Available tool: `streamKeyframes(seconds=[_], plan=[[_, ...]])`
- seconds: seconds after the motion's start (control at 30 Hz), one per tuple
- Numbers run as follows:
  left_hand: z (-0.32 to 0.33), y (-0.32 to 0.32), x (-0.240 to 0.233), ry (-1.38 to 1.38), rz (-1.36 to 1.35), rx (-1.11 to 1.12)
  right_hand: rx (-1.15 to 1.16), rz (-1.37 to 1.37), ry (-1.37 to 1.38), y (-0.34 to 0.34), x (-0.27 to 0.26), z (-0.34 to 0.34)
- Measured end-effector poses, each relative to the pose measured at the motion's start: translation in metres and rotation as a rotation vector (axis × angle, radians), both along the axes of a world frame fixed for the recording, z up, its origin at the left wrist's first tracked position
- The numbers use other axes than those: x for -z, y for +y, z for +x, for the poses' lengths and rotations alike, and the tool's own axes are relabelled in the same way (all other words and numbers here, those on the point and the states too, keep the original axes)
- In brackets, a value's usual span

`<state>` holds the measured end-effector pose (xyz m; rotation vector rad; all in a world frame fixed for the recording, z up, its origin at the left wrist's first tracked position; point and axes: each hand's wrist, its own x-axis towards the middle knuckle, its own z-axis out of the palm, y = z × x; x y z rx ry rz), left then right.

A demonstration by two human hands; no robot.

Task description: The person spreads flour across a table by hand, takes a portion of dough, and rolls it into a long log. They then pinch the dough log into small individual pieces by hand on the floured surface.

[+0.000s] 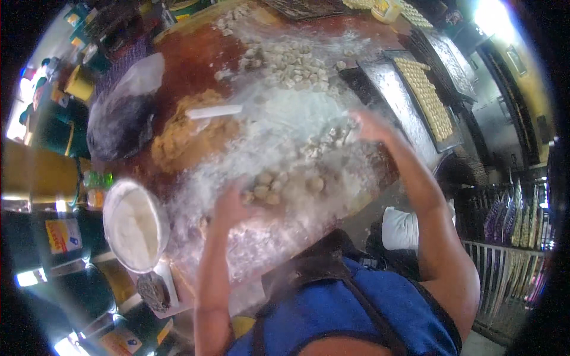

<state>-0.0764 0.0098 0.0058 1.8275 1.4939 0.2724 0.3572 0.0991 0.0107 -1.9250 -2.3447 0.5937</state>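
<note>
My left hand [232, 204] is over the floured near part of the work table, its fingers and thumb apart beside a cluster of dough balls [267, 189]. Another dough ball [315, 184] lies to the right of that cluster. Farther out, my right hand [373, 126] is at the right end of a heap of small dough pieces [331, 139]. Motion blurs its fingers, so I cannot tell whether they hold a piece. White flour [289, 111] covers the table between and beyond my hands.
A bucket of flour [133, 227] stands left. Beyond it are a brown crumbly mass [196, 138] with a white scraper-like strip [214, 111] and a dark plastic bag [122, 120]. More dough pieces [296, 64] lie at the back. Metal trays [401, 107] with rows of shaped dough [423, 95] flank the right.
</note>
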Motion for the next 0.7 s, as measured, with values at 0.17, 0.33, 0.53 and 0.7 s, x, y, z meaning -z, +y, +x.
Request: streamKeyframes(seconds=[0.17,0.33,0.53,0.7], plan=[[0.142,0.049,0.017,0.052,-0.056,0.15,-0.196,0.124,-0.033,-0.071,0.048,-0.061],[0.227,0.138,-0.02,0.214,0.009,0.463,0.357,-0.074,0.585,-0.019,0.06,-0.067],[0.239,0.187,-0.078,-0.32,0.659,0.276,0.646,0.187,1.54,0.115,0.017,0.009],[0.064,0.075,-0.005,-0.04,0.501,0.073,0.34,0.269,0.502,0.019,0.012,-0.072]])
